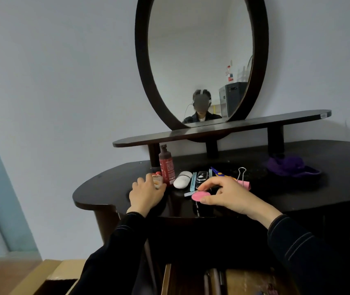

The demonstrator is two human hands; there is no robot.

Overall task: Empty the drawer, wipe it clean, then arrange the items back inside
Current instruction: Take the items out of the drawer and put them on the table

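Between thumb and forefinger of the right hand (231, 195) lay the disc (200, 196), pinched at its rim, flat on the table (297, 194); the left hand (146, 194) curled round a box (157, 181) just left of the bottle (166, 167); the drawer (242, 279) stood open below both wrists, seemingly nearer the right.

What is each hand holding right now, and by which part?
Right hand pinches the pink disc by its rim, between thumb and forefinger. Left hand grips the small white-and-orange package round its near end; its top sticks out.
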